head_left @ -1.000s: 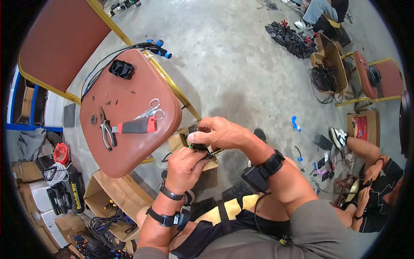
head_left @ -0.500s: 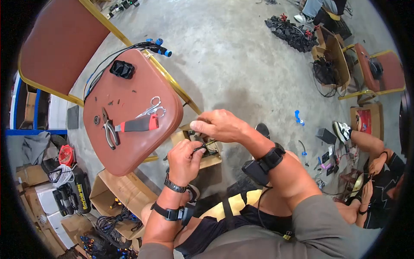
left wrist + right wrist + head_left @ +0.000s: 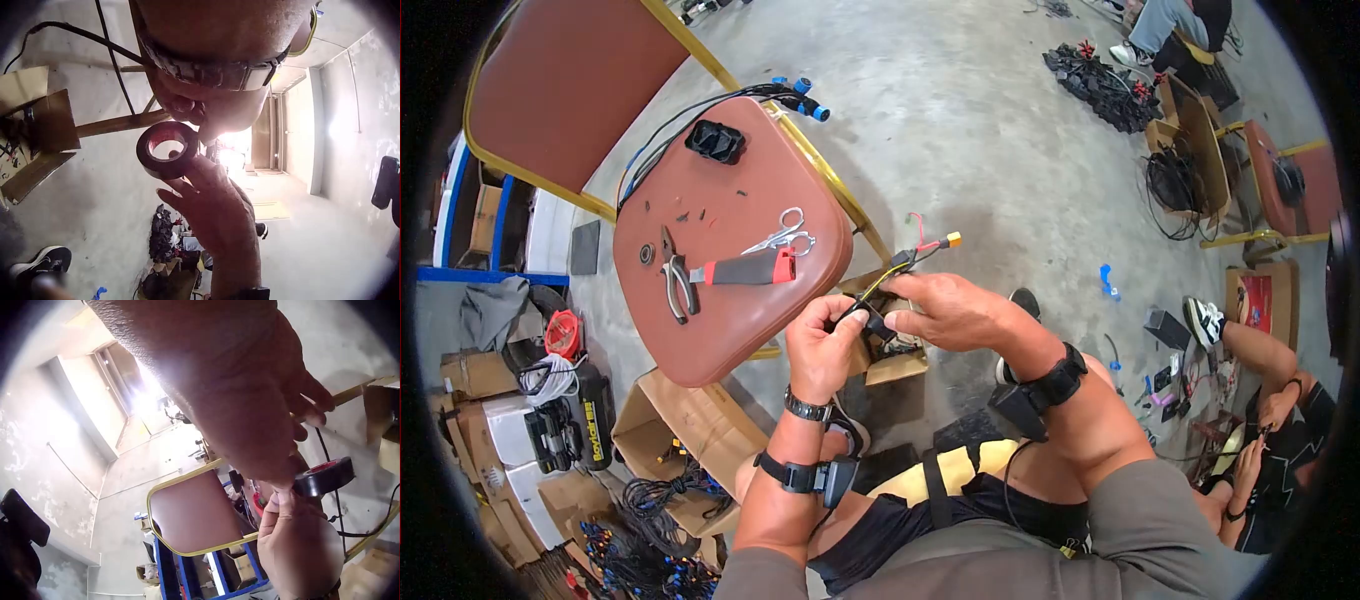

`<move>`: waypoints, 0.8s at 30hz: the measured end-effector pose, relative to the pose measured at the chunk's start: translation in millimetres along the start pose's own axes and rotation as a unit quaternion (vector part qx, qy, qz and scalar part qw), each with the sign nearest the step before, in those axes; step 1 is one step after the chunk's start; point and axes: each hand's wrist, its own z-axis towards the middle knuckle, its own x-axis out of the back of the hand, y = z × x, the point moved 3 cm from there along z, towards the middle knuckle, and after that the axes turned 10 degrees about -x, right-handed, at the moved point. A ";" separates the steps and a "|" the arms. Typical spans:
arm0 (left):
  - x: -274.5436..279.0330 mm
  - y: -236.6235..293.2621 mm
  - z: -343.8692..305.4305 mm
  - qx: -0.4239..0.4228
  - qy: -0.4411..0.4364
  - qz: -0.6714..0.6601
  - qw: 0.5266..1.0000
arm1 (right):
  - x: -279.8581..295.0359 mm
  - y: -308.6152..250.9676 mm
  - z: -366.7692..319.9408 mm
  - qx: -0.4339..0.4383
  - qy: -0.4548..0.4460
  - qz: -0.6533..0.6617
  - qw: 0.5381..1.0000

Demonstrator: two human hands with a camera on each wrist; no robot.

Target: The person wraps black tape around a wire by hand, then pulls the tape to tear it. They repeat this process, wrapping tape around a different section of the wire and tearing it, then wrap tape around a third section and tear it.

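My left hand [image 3: 818,345] pinches a dark cable with thumb and fingertips, just left of the right hand. From there a yellow-green wire [image 3: 883,281] runs up to a yellow connector [image 3: 953,240], and a red wire [image 3: 918,228] curls beside it. A roll of black electrical tape [image 3: 167,164] is at my right hand [image 3: 955,312], whose fingers grip its lower edge in the left wrist view. In the right wrist view the tape roll [image 3: 328,479] sits against the meeting fingertips of both hands, its red inner core showing.
On the red chair seat [image 3: 750,270] lie pliers [image 3: 674,280], scissors [image 3: 783,235], a red-and-black handled cutter [image 3: 745,268] and a black plastic piece [image 3: 715,142]. A small open carton [image 3: 897,370] stands below my hands. At the lower left, a larger carton [image 3: 710,415] holds cables. Another person sits at right.
The wires with the yellow connector have come up into view above my hands. My right hand has moved slightly right and down, the left slightly up. The head view has shifted left.
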 end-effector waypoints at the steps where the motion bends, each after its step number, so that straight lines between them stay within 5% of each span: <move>1: 0.4 0.2 -0.1 -0.010 -0.003 -0.006 1.000 | -2.9 1.7 1.4 0.001 -0.002 0.000 1.000; 4: 1.8 4.0 -0.8 0.019 -0.021 -0.037 0.999 | -11.0 8.1 8.7 -0.009 -0.024 -0.011 1.000; 6: 4.4 4.8 -1.0 0.025 -0.028 -0.066 0.997 | -13.4 6.9 12.8 0.138 0.031 0.037 0.989; 13: 5.8 18.0 -1.7 0.074 -0.084 -0.146 0.983 | -20.5 3.5 19.4 0.128 -0.023 0.138 0.982; 15: 6.3 15.9 -2.2 0.066 -0.073 -0.150 0.984 | -19.1 3.9 21.1 0.053 -0.100 0.145 0.983; 24: 13.4 9.0 3.1 0.111 -0.051 -0.217 0.968 | -9.2 -5.4 14.5 -0.041 -0.095 0.189 0.977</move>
